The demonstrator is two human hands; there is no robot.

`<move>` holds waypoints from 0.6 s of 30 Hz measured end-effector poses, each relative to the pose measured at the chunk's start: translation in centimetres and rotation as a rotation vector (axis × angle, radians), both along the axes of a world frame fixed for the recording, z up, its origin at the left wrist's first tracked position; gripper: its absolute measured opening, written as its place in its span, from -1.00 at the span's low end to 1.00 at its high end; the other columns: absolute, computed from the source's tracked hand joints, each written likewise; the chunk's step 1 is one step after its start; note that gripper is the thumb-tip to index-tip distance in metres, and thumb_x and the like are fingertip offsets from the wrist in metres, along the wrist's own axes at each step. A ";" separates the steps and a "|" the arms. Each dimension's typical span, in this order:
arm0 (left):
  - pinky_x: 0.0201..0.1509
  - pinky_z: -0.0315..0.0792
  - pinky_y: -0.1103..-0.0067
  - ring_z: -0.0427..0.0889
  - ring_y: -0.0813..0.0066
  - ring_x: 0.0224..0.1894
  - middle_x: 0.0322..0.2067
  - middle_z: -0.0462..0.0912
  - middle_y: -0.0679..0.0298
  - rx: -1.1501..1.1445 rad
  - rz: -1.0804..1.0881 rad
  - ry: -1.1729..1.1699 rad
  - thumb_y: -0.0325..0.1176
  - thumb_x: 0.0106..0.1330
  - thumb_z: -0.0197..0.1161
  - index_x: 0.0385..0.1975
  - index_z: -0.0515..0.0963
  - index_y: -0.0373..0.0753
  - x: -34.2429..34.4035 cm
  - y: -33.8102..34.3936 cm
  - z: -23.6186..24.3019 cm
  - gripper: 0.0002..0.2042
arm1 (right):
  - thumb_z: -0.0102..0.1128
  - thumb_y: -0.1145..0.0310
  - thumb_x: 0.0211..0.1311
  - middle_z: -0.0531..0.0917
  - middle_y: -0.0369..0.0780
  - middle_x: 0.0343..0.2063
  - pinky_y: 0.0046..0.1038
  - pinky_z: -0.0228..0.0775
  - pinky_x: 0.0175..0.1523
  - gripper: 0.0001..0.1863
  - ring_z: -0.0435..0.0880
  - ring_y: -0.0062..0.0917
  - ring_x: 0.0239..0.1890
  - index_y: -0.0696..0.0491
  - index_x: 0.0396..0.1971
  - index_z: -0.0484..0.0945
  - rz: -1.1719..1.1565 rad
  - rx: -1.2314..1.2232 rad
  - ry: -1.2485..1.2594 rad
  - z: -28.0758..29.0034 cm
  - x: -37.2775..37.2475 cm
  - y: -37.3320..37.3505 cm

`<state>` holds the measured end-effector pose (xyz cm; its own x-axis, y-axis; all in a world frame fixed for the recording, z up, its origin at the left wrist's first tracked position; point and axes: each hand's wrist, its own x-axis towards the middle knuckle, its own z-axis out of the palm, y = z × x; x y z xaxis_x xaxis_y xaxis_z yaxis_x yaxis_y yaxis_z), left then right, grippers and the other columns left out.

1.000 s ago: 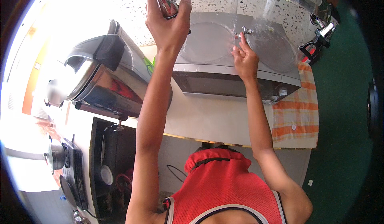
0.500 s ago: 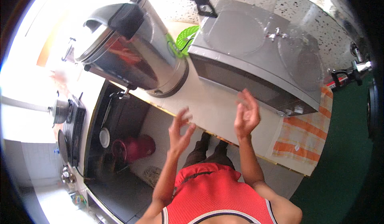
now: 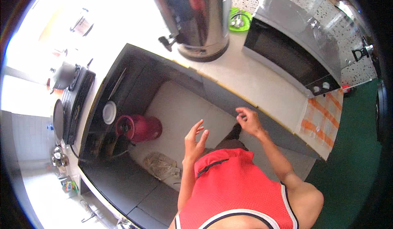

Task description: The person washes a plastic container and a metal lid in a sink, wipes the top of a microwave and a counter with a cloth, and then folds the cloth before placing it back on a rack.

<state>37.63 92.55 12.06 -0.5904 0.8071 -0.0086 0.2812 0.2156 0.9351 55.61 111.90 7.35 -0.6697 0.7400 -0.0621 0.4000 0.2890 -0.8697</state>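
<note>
My left hand (image 3: pixel 195 142) is raised in front of my red top, fingers apart and empty. My right hand (image 3: pixel 249 121) hangs in the air near the counter's front edge, fingers loosely bent and apart, holding nothing. Beyond them on the pale counter (image 3: pixel 262 87) stand a tall steel urn (image 3: pixel 202 18) with a tap and a grey microwave (image 3: pixel 282 49), a green basket (image 3: pixel 241 24) between them. An orange checked cloth (image 3: pixel 321 120) lies at the counter's right end.
Below the counter are a pink gas cylinder (image 3: pixel 145 128), a crumpled rag (image 3: pixel 159 165) and a white round item (image 3: pixel 109 112). At left, a black stove (image 3: pixel 71 122) with a pot (image 3: pixel 64 75). Shiny taps (image 3: pixel 360 53) show at upper right.
Both my hands have come down from the metal fittings at the top to waist level, empty. The view has swung left, showing more of the space under the counter.
</note>
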 end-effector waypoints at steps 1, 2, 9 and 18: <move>0.01 0.48 0.51 0.61 0.43 -0.04 -0.01 0.60 0.15 -0.002 0.026 -0.003 -0.37 0.31 0.19 0.10 0.46 -0.28 -1.0 -2.1 -0.2 -0.63 | 0.20 0.48 0.11 0.63 -0.11 -0.11 -0.43 0.57 -0.20 -0.67 0.67 -0.38 -0.18 0.12 -0.06 0.54 0.001 0.030 0.008 0.5 -1.6 -0.8; 0.00 0.48 0.52 0.62 0.44 -0.05 -0.03 0.61 0.15 -0.002 0.056 -0.009 -0.36 0.30 0.19 0.10 0.47 -0.28 -2.0 -4.4 -0.6 -0.63 | 0.19 0.47 0.12 0.64 -0.11 -0.11 -0.43 0.57 -0.19 -0.66 0.67 -0.38 -0.18 0.12 -0.06 0.53 0.006 0.061 0.013 1.6 -3.4 -2.0; -0.01 0.47 0.47 0.64 0.39 -0.12 -0.06 0.63 0.15 -0.105 0.485 -0.105 -0.31 0.27 0.24 0.07 0.49 -0.27 -8.7 -22.7 -2.5 -0.62 | 0.18 0.46 0.19 0.65 -0.17 -0.11 -0.47 0.52 -0.11 -0.66 0.64 -0.53 -0.13 0.13 -0.01 0.52 0.412 -0.117 0.080 3.3 -20.5 -17.6; 0.02 0.42 0.47 0.63 0.39 -0.08 -0.01 0.61 0.13 0.104 1.337 -0.170 -0.13 0.30 0.21 0.10 0.46 -0.25 -5.2 -40.8 -3.6 -0.55 | 0.19 0.45 0.18 0.64 -0.12 -0.10 -0.44 0.50 -0.05 -0.62 0.65 -0.46 -0.10 0.14 0.02 0.47 1.361 -0.299 -0.155 -0.2 -31.6 -39.2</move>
<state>32.45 51.79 8.50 -0.9158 -0.3786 -0.1340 -0.2066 0.1580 0.9656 24.04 72.74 7.13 -0.8140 -0.5298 -0.2381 0.0560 0.3364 -0.9400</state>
